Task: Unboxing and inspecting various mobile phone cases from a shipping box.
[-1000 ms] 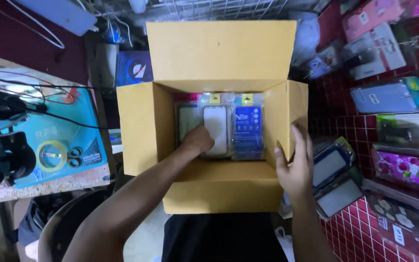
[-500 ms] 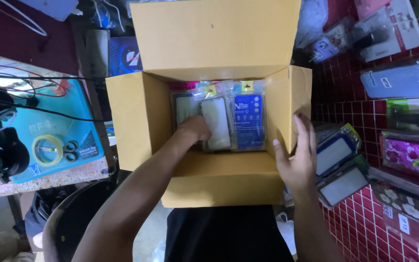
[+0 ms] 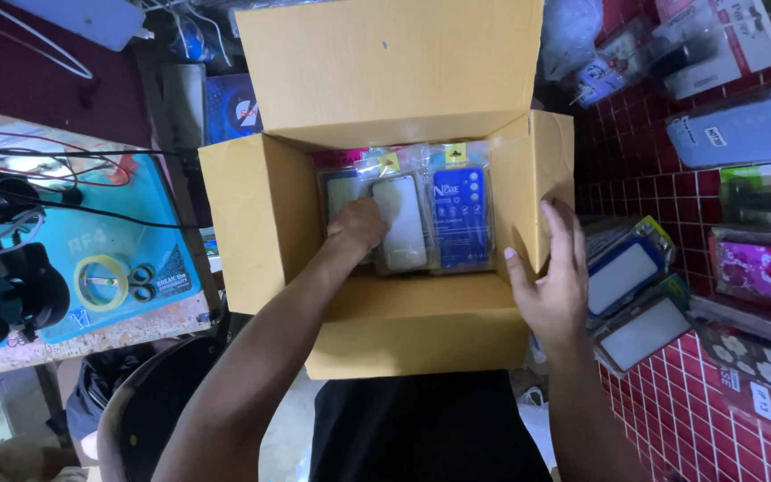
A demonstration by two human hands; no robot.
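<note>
Left hand (image 3: 359, 223) deeper in the open cardboard box (image 3: 252, 223) than a second ago, grip pressed down on the clear-bagged phone case (image 3: 403, 223), between a darker pack and a blue pack (image 3: 461, 219). Case tilted slightly since. Right hand (image 3: 551, 286) fingers spread, steadying the box's right wall

An open cardboard box (image 3: 269, 232) stands with its flaps spread. The left hand (image 3: 359, 223) reaches inside and rests on clear-bagged phone cases (image 3: 401, 223) lying side by side, a blue packet (image 3: 461, 219) just beside them. The right hand (image 3: 553, 286), fingers spread, presses against the box's right wall from outside. A blue mat (image 3: 109, 259) lies on the table (image 3: 91, 335) to the left.
</note>
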